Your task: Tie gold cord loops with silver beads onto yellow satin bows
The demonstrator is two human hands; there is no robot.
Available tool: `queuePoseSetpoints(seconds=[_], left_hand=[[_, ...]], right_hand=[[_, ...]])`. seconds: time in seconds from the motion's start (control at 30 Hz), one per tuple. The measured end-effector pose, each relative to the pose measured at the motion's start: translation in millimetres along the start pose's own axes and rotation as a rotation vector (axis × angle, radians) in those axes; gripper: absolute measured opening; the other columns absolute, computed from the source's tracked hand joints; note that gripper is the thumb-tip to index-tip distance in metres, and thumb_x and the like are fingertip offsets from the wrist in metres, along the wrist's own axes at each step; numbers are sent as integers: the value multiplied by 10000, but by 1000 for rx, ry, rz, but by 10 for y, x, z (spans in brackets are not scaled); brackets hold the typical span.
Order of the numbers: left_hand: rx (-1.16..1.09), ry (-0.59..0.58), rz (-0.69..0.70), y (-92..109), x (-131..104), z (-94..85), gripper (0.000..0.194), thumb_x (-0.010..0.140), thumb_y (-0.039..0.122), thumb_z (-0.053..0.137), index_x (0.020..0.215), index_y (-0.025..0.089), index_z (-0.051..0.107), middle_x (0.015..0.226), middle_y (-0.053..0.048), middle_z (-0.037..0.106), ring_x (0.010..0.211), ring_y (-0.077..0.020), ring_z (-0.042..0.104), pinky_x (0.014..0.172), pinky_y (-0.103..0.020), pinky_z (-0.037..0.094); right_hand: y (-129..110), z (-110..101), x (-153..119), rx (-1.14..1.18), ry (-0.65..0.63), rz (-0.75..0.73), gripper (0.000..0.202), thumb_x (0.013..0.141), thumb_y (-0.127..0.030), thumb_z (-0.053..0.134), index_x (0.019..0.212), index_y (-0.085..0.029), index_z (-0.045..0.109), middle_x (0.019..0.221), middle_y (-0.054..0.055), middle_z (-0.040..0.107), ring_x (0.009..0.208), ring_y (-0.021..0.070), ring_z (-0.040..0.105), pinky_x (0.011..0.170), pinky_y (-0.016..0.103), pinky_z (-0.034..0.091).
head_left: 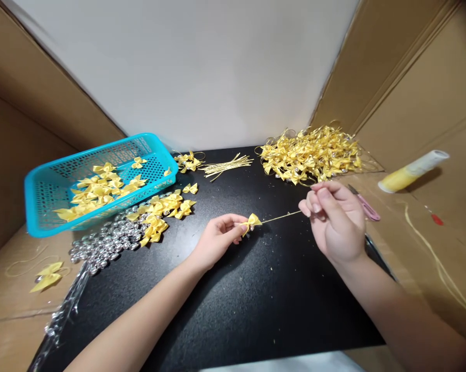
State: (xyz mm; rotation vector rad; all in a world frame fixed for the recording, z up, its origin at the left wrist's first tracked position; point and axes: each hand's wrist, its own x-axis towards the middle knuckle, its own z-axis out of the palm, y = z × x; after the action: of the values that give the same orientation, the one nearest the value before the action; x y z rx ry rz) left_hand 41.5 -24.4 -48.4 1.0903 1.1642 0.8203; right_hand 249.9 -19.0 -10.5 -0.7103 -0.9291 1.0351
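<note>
In the head view, holds a yellow bow [253, 221] in the left hand [221, 235], pinched between thumb and forefinger at the bow's left side. Right at the fingertips, touching them, just above the black tabletop [275, 294], with a small silvery bead [251, 228] showing under the bow. Holds a thin gold cord [281, 217] with the right hand [336, 217], raised, fingers curled inward and thumb near the forefinger; cannot tell exactly which fingers clasp the cord. Stretches it nearly straight from the bow to the right fingers, hands apart.

Around this, on the black surface: to the left, a turquoise basket [30, 204] with loose bows [101, 191] inside; just beside its near edge, more bows [161, 206] next to a spread of silver beads [105, 245]. Farther back, a small bunch of corded bows [189, 161], then a bundle of gold cords [229, 166], then a big pile of finished-looking bows [312, 155] at the right rear corner. By the right wrist, partly hidden, a pink-handled tool [368, 208].

Behind, a pale wall panel [233, 67]; on both sides, brown cardboard [403, 72]. Lying on the right-hand cardboard, a yellow-and-white tube [413, 172], a small red object [436, 219] and a loose pale cord [423, 238]. On the left-hand cardboard, one bow with a cord [49, 276].
</note>
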Motion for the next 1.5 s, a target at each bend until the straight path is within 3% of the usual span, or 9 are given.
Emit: queuePoseSetpoints(seconds=[0.17,0.27,0.5,0.67,0.9,1.5], left_hand=[[0,9,-14,-24,1,-10,250,733,338,713,886,143,685,731,-11,651,595,-90,520,570,-219,412],[-20,20,-20,-41,8,-3,282,704,322,738,912,144,670,770,-22,662,631,-100,553,564,-214,416],[-18,83,21,-56,12,30,249,653,320,770,770,140,644,649,6,619,588,-98,547,546,-211,431],[-15,87,44,-70,6,33,228,666,319,771,768,135,684,642,1,629,576,-93,542,540,-202,437],[-23,90,65,-99,-11,61,212,680,311,768,750,136,672,624,9,619,561,-83,530,496,-179,427],[-36,142,103,-123,-21,78,178,643,271,775,668,140,658,569,10,624,496,-77,506,467,-190,385]], right_hand=[[140,-84,-63,-171,0,-57,79,866,-291,643,863,-224,686,640,-30,519,551,90,451,543,253,396],[186,-105,-126,-265,-46,-113,147,897,-310,594,792,-216,635,644,-28,510,557,100,446,545,263,385],[215,22,-256,-678,-377,-108,346,861,-186,526,543,-191,389,509,-63,332,459,75,317,466,240,259],[387,108,-299,-779,-491,-146,339,785,-112,521,515,-192,333,483,-71,320,429,57,303,435,214,235],[522,124,-335,-795,-487,-140,332,804,-128,494,533,-200,316,493,-62,353,436,64,329,434,205,259],[531,115,-350,-796,-479,-133,334,804,-128,487,539,-207,299,492,-64,336,432,66,310,425,208,253]])
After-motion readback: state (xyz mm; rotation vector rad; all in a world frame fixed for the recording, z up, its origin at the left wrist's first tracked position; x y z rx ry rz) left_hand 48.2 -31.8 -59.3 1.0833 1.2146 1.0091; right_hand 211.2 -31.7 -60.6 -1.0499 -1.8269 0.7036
